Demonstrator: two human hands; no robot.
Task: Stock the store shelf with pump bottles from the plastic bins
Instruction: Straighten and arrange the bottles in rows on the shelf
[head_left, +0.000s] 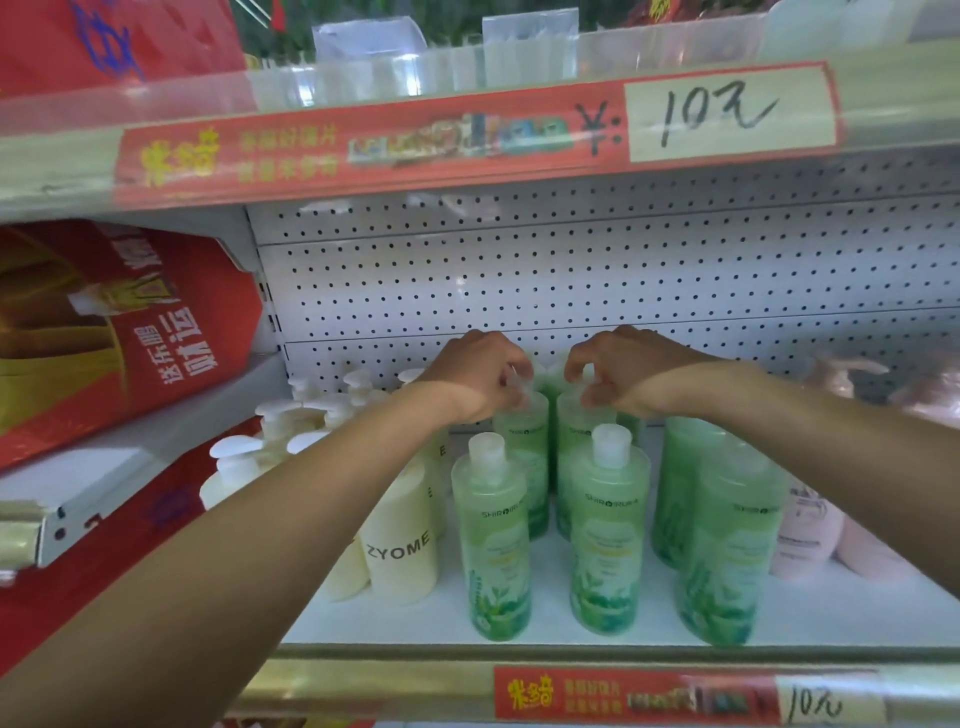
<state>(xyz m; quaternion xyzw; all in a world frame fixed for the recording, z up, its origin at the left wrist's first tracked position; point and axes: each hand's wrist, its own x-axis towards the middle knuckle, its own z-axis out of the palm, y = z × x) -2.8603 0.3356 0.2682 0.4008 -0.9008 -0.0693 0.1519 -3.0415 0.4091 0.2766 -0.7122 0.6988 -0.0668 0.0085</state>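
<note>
Both my arms reach deep into the white shelf (550, 618). My left hand (480, 371) pinches the pale cap of a green bottle (524, 441) in the second row. My right hand (621, 371) pinches the cap of the green bottle beside it (579, 447). In front of them stand two more green bottles (496, 540) (608, 535), and another pair (722, 540) stands to the right under my right forearm. Cream pump bottles (400, 551) fill the left part of the shelf, partly hidden by my left forearm. No plastic bin shows.
Pink bottles (810, 535) stand at the shelf's right end. A perforated white back panel (571, 280) closes the rear. The shelf above (363, 150) carries a red price strip, low over my hands. Red gift boxes (114, 322) sit on the neighbouring shelf to the left.
</note>
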